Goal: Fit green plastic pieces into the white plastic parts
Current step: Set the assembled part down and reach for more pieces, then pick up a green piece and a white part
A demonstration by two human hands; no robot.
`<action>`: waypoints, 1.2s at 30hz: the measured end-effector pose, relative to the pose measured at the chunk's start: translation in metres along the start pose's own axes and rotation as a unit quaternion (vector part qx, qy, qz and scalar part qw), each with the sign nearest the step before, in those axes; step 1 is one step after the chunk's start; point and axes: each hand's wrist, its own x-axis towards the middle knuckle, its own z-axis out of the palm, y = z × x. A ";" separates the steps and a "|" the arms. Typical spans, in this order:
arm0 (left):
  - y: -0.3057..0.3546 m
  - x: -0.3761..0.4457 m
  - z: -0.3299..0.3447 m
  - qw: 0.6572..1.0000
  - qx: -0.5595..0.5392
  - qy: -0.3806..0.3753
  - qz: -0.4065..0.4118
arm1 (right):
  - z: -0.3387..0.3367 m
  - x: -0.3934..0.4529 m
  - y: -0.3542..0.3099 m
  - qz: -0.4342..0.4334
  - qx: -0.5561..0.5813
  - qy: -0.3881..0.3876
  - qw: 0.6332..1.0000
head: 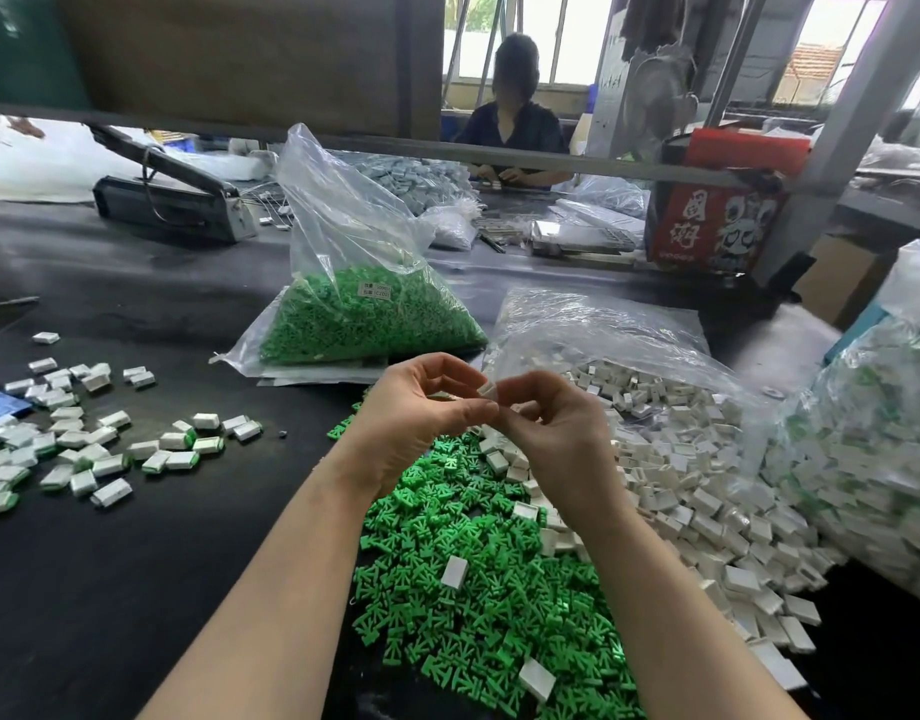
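At nine o'clock on the counter lie finished pieces. The left hand and right hand pinch one white part together above the green pieces; it looks light, stiff and small, best pinched by its flat sides. At twelve, the green bag's label is unreadable; at two, a red box carries Chinese characters.
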 end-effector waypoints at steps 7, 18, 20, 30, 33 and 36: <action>-0.008 0.004 -0.009 0.993 -0.055 0.104 -0.025 | 0.006 -0.004 0.010 0.083 -0.235 -0.174 0.953; -0.010 0.005 -0.014 0.988 -0.082 0.125 -0.032 | 0.021 -0.010 0.012 0.012 -0.422 -0.235 0.876; -0.010 0.004 -0.014 0.989 -0.083 0.119 -0.030 | 0.019 -0.009 0.012 0.023 -0.377 -0.202 0.904; 0.000 0.001 -0.004 0.991 -0.113 0.067 -0.026 | 0.003 0.001 -0.006 0.128 0.132 0.013 0.983; 0.002 0.001 -0.003 0.991 -0.121 0.051 -0.012 | 0.001 0.002 -0.007 0.146 0.181 0.018 0.973; 0.002 0.001 -0.002 0.993 -0.106 0.053 0.009 | 0.001 0.003 -0.007 0.146 0.178 0.017 0.973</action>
